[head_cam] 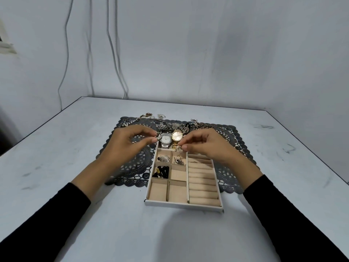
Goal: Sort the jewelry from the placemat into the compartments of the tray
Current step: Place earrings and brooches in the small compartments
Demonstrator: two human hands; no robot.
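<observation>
Jewelry [181, 125] lies mostly in a tangle along the far edge of the placemat [229, 137], and a few pieces are already in the tray [181, 205]. Behind it I see a grey-white wall [207, 53] with cables [113, 44] hanging down at the left. The pale, smudged table [132, 233] meets that wall at its far edge. Wide stretches of tabletop lie on either side of the placemat and in front of the tray. The dark lace placemat sits mid-table, and the white tray rests on its near part, with the tray's near end out on the table.

My view has both hands over the tray's far end. The left hand [124, 146] pinches a small ring [158, 137] between thumb and forefinger. The right hand [207, 146] pinches a small sparkly piece [179, 148], fingers curled in. Between them a silver watch [165, 138] and a gold watch [177, 136] lie side by side in the far compartment. Nearer me, a shell brooch [164, 158] and black beads [161, 171] sit in separate left compartments.
</observation>
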